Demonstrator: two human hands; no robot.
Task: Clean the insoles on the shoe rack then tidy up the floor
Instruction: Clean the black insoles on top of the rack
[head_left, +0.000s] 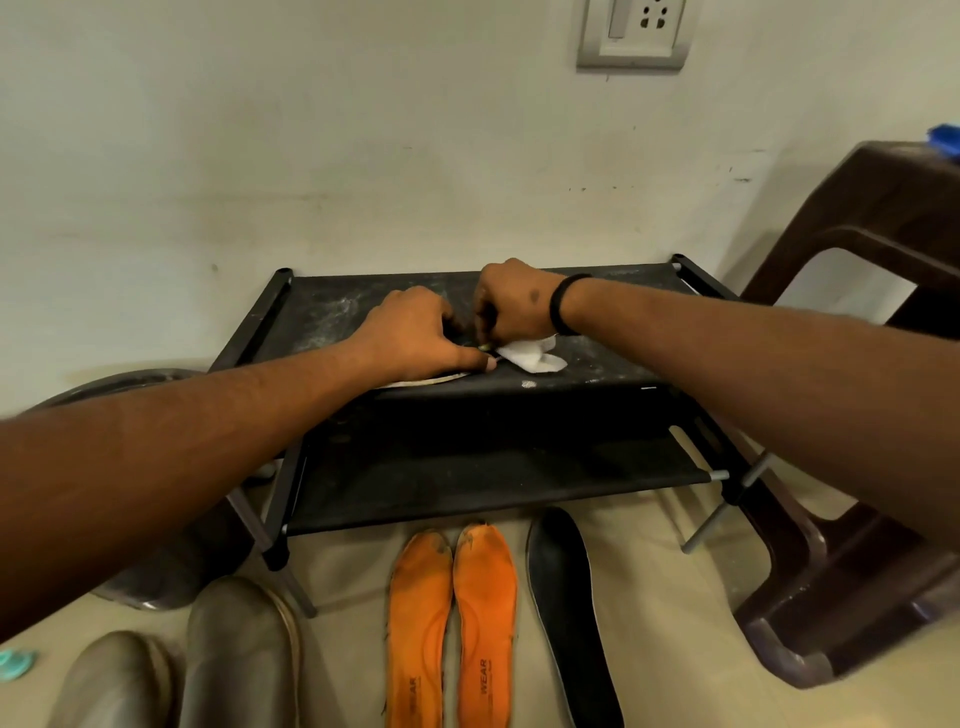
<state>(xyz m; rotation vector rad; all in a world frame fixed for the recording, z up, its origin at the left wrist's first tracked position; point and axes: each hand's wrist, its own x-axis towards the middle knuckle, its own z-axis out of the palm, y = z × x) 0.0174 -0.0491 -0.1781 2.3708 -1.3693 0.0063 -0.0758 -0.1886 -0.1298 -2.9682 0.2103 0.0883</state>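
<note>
**Insole gets a wipe on the top shelf of the shoe rack**

A person leans over a black shoe rack (613, 364) set against a pale wall, both hands working near the front edge of its dusty top shelf. The left hand (415, 332) presses down on a pale insole (431, 379), only a thin edge of which shows beneath the palm at the shelf's front edge. The right hand (511, 301), a dark band on its wrist, has its fingers curled downward just beside the left; a white wipe (535, 356) lies under and to the right of it, but whether the fingers actually pinch the wipe cannot be told from this angle.

On the floor in front of the rack lie a pair of orange insoles (452, 623) and one black insole (566, 613), with grey shoes (228, 660) to the left and a brown plastic stool (831, 571) to the right.

To do this step well, the left hand should probably keep the insole pinned flat while the wipe travels along its length in firm strokes, so it does not slide off the front edge.
</note>
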